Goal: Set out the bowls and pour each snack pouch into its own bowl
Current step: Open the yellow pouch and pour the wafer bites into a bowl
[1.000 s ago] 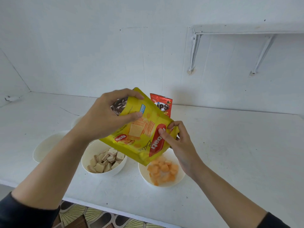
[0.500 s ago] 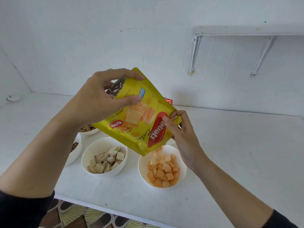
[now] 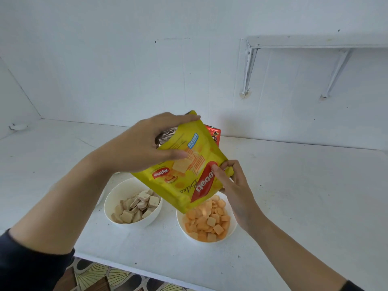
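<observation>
Two white bowls stand on the counter (image 3: 294,196). Your left hand (image 3: 142,148) grips the upper end of the yellow pouch (image 3: 189,164), with fingers and thumb curled round it. Below is the left bowl (image 3: 114,194) of beige wafer pieces. The pouch slants down over the right bowl (image 3: 232,228) of orange squares, with a red pouch (image 3: 215,133) behind it. Your right hand (image 3: 233,185) pinches the pouch's lower edge.

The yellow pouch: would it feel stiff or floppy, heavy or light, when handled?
Probably floppy: the yellow pouch is thin film, crumpled where the left hand grips its foil base. Likely light, since many orange pieces already lie in the bowl below. Possibly slick, given its glossy print; the right hand pinches its lower edge.
</observation>
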Tool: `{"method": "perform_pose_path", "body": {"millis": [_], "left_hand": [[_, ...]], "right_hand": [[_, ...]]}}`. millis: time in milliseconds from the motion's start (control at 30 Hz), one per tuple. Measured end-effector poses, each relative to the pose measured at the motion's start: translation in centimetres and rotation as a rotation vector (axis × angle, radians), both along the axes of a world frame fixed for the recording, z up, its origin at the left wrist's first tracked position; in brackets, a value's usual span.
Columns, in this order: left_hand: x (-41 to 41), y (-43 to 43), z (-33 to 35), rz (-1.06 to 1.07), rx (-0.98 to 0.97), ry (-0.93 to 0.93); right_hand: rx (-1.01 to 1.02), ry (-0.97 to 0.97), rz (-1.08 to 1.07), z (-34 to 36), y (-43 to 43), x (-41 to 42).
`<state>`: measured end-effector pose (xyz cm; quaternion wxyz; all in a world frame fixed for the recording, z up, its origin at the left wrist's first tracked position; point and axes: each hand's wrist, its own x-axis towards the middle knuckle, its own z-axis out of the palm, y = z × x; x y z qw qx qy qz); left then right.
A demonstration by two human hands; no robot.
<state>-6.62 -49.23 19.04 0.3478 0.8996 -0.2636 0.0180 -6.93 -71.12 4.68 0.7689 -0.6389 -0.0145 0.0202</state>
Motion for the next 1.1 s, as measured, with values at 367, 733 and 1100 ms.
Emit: {"method": "perform_pose_path", "body": {"millis": [367, 733, 1100], "left_hand": [[-0.1, -0.3, -0.4, -0.063, -0.027, -0.111], [-0.1, 0.0, -0.4, -0.088, 0.026, -0.272], [-1.3, 1.1, -1.8, -0.049, 0.023, -0.055]], "right_hand": [[0.028, -0.029, -0.014, 0.5, -0.3, 0.3], [0.072, -0.05, -0.013, 0.9, -0.5, 0.4], [0.065, -0.126, -0.082, 1.9, -1.1, 1.0]]}}
